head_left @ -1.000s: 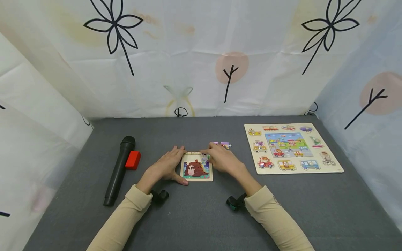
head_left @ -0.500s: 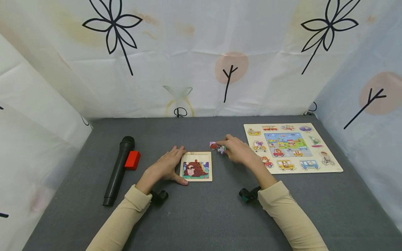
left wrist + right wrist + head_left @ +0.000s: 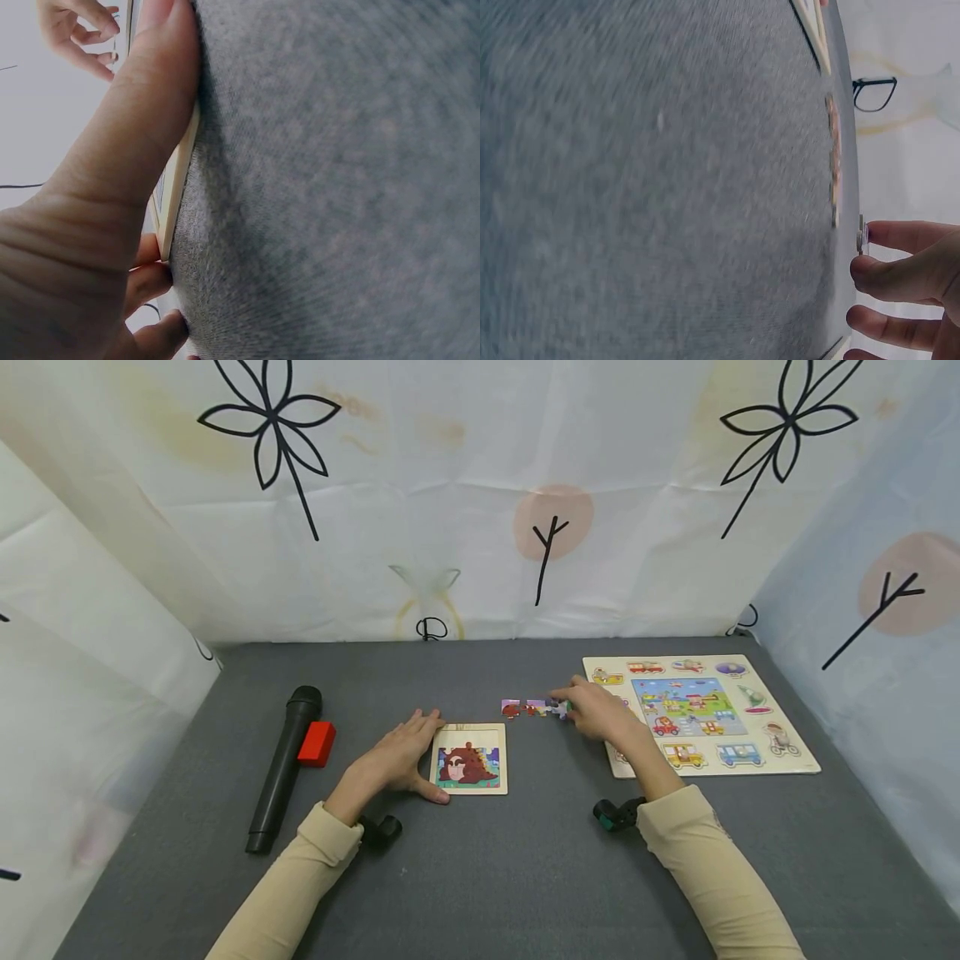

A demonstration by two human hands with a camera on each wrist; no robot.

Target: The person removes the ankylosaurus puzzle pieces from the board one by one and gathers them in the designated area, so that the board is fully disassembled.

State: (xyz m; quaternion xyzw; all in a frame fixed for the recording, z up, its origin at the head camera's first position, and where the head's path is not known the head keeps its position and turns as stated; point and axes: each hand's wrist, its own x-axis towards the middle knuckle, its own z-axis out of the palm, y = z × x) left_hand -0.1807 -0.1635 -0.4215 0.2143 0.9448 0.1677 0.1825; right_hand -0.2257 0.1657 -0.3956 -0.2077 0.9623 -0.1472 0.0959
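My left hand (image 3: 397, 753) holds a small wooden jigsaw tray (image 3: 469, 728) by its left side, thumb at the near edge and fingers at the far left corner. A brown animal picture fills the lower part of the tray; bare wood shows above it. Right of and beyond the tray, my right hand (image 3: 600, 710) pinches a small jigsaw piece (image 3: 863, 234) between thumb and index finger. Two more pieces, a left puzzle piece (image 3: 510, 709) and a middle puzzle piece (image 3: 535, 707), lie in a row on the table beside it.
A large vehicle puzzle board (image 3: 720, 760) lies at the right, partly under my right hand and wrist. At the left, a black microphone (image 3: 281, 777) lies with a red block (image 3: 317, 743) against it. Patterned white cloth (image 3: 480, 460) walls the grey table (image 3: 480, 893).
My right hand has moved right from the tray, carrying a puzzle piece to the right end of the row of loose pieces. The left hand and tray stay in place.
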